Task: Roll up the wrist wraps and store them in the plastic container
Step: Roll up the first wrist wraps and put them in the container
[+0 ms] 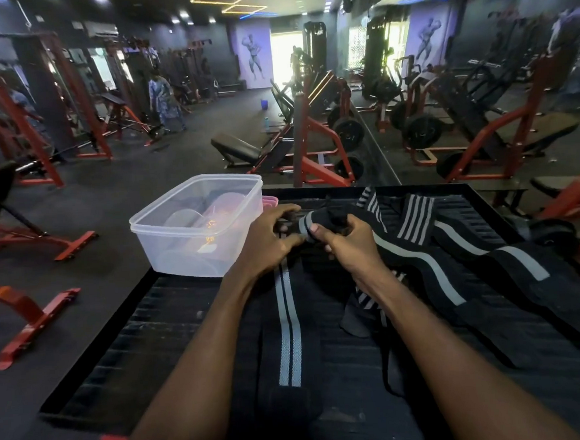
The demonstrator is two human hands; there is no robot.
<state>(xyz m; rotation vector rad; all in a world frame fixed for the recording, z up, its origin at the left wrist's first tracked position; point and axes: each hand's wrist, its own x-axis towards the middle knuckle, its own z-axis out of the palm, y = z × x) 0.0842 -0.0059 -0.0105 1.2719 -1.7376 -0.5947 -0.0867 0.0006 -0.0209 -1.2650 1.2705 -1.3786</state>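
Head view, clear plastic container [165, 228] unlidded on platform [144, 319], left hand [269, 240] and right hand [347, 246] pinching wrist wrap [288, 309]

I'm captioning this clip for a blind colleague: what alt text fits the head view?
Both hands, left hand and right hand, grip the end of a black wrist wrap with grey stripes, starting a roll on a dark platform. A clear plastic container stands to the left; more wraps lie to the right.
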